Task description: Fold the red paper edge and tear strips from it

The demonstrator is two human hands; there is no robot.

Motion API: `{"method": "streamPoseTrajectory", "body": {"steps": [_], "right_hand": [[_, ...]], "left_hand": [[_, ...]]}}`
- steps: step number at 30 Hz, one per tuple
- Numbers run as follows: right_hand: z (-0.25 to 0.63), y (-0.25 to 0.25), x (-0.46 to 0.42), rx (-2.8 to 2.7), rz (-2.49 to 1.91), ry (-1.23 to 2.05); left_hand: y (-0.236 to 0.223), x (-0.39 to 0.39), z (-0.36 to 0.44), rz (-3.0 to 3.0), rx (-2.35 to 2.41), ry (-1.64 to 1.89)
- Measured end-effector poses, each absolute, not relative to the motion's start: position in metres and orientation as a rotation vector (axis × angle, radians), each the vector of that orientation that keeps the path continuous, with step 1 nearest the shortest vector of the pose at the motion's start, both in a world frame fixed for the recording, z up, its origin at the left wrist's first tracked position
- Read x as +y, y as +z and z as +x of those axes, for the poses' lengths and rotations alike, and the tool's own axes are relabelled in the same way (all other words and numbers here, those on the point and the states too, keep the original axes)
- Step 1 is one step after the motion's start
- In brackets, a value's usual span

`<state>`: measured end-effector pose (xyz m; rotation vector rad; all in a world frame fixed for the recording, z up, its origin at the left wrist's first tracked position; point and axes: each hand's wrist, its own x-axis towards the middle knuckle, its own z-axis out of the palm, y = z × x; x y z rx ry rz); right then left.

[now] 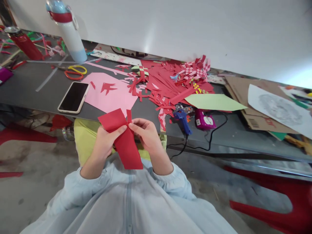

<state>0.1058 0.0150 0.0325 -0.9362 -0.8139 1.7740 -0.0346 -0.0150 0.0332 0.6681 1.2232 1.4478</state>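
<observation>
Both hands hold a red paper piece [125,146] over my lap, just in front of the dark table's edge [146,123]. My left hand [106,143] pinches its left side, thumb lying across the paper. My right hand [146,135] grips the right edge, where a narrow red strip [129,116] sticks up. The paper hangs down between my wrists. On the table beyond lie a pink sheet [109,94] and a heap of red paper strips [168,84].
A phone [73,97] lies face up at the table's front left, with scissors [74,72] and a water bottle [69,31] behind it. A blue glue gun [182,120], a pale green sheet [214,102], cardboard [243,94] and a drawing [278,109] are on the right. A red stool [280,208] stands on the floor.
</observation>
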Motion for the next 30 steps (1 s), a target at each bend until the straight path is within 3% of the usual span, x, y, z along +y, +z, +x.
{"method": "streamPoseTrajectory", "body": {"steps": [30], "right_hand": [[0.09, 0.021, 0.017, -0.751, -0.952, 1.812]], "left_hand": [[0.032, -0.017, -0.045, 0.636, 1.309, 1.44]]}}
